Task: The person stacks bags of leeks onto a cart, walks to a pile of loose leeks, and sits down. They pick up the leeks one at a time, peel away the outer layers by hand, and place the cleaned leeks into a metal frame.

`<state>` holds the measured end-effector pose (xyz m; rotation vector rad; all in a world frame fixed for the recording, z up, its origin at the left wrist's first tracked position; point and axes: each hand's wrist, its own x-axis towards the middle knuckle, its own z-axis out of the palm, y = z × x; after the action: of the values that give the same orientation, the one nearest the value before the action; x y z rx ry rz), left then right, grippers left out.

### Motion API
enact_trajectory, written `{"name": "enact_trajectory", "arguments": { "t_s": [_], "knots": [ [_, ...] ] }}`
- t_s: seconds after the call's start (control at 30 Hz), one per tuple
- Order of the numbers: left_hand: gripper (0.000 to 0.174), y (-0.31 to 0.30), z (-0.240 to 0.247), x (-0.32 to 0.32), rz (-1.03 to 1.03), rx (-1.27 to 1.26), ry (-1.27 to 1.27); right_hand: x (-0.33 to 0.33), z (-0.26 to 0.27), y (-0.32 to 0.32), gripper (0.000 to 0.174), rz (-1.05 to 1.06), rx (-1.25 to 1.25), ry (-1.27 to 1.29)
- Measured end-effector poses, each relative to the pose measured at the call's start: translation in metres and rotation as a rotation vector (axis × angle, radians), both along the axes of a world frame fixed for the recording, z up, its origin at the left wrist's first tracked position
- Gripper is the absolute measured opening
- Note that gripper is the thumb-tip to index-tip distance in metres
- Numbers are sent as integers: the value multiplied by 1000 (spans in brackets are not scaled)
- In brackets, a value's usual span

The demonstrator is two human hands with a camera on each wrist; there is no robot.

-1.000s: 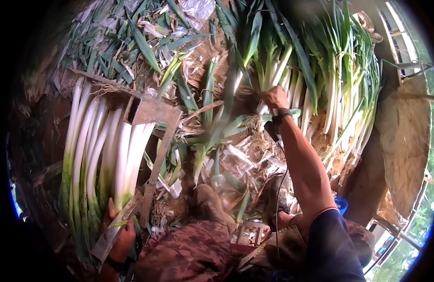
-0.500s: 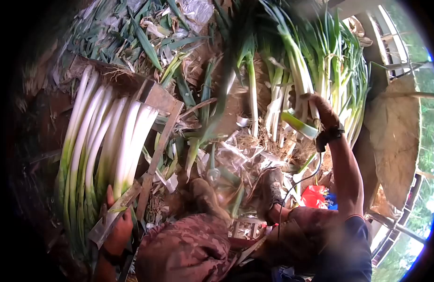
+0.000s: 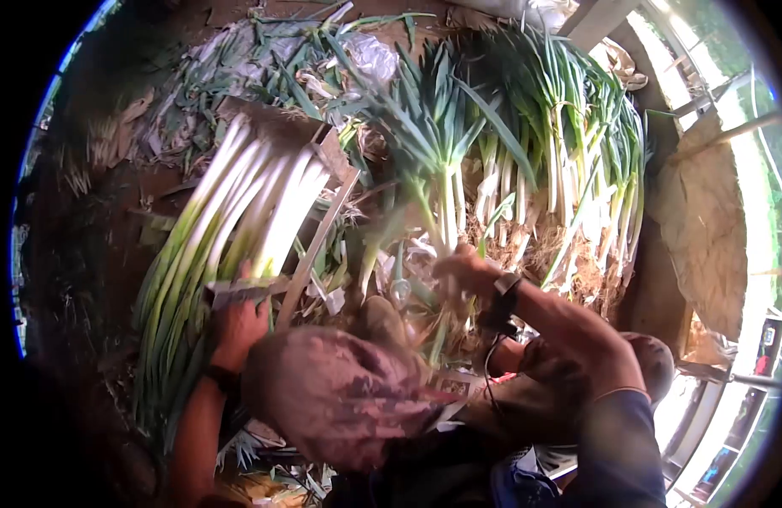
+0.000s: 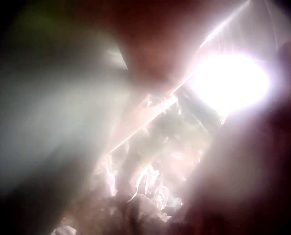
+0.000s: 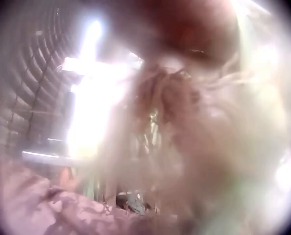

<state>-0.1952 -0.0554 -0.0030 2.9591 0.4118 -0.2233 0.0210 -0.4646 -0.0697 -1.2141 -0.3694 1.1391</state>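
Note:
In the head view my right hand (image 3: pixel 467 271) grips a few leeks (image 3: pixel 447 207) low on their white stems, with the green tops fanning up and away. Pale roots blur below that hand, and the right wrist view shows a blurred mass of roots (image 5: pixel 170 98) under the fingers. My left hand (image 3: pixel 238 328) holds the near end board (image 3: pixel 247 292) of a wooden frame, its fingers reaching past the board. Trimmed white leeks (image 3: pixel 238 195) lie side by side in this frame, green ends toward me. Glare and blur fill most of the left wrist view.
Many untrimmed leeks (image 3: pixel 569 161) stand in a row at the right, roots toward me. Cut leaves and plastic (image 3: pixel 264 76) are heaped at the far left. Peeled scraps litter the ground between my knees and the frame. A torn sheet (image 3: pixel 704 229) hangs at the right.
My right hand went right along the leek row, then came back left and nearer with leeks in its grip. My left hand stays at the frame's board. The head view has shifted.

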Motion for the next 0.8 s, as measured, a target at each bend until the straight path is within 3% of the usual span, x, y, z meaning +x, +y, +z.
{"name": "enact_trajectory", "arguments": {
  "t_s": [0.07, 0.1, 0.13, 0.17, 0.2, 0.23, 0.27, 0.3, 0.33, 0.4, 0.43, 0.47, 0.5, 0.53, 0.57, 0.6, 0.63, 0.67, 0.73, 0.8],
  "knots": [
    [93, 17, -7, -3, -64, -89, 5, 21, -1, -2, 47, 23, 550, 62],
    [103, 28, -15, -9, -209, -39, -104, 38, 31, -11, 40, -109, 66, 26],
    [95, 13, 9, -8, -74, -73, 15, 55, 73, -8, 34, -3, 209, -343],
    [86, 8, 32, -10, -70, -30, 95, 74, 112, -21, 40, 75, -18, -997],
    [77, 5, 51, -16, -66, 9, 175, 62, 169, -24, 38, -69, -138, -455],
    [77, 9, 64, -27, -60, 19, 173, 27, 224, -26, 46, -271, -83, -476],
    [65, 19, 76, -39, -128, -39, 81, 12, 247, -35, 47, -200, 321, -1050],
    [53, 16, 95, -45, -198, -97, -14, 26, 250, -55, 44, -83, 221, -1180],
    [53, 10, 113, -51, -199, -89, -24, 43, 253, -75, 46, 35, 115, -1309],
    [44, -36, 182, -51, 108, -107, -164, 42, 250, -89, 45, 6, 133, -705],
    [46, -54, 200, -52, 85, -143, -257, 2, 287, -71, 36, -229, -140, -174],
    [48, -76, 216, -53, 59, -182, -350, -34, 294, -65, 27, -345, -33, -68],
    [55, -105, 233, -51, -55, -185, -417, -58, 295, -62, 29, -350, -34, -71],
    [62, -139, 242, -47, -171, -191, -484, -76, 280, -78, 45, -164, 70, -123],
    [70, -170, 237, -42, -228, -282, -493, -115, 279, -69, 51, -330, -131, -246],
    [77, -199, 227, -36, -287, -373, -497, -124, 265, -79, 56, -191, -7, 50],
    [80, -224, 205, -28, -469, -349, -583, -142, 257, -86, 59, -46, 39, 117],
    [84, -247, 178, -19, -650, -319, -669, -163, 280, -79, 52, -61, -239, 85],
    [55, -286, 149, -5, -833, -181, -646, -193, 262, -87, 33, 60, -233, 94],
    [44, -307, 112, 1, -960, -297, -745, -218, 244, -110, 19, 34, -101, -486]
  ]
}}
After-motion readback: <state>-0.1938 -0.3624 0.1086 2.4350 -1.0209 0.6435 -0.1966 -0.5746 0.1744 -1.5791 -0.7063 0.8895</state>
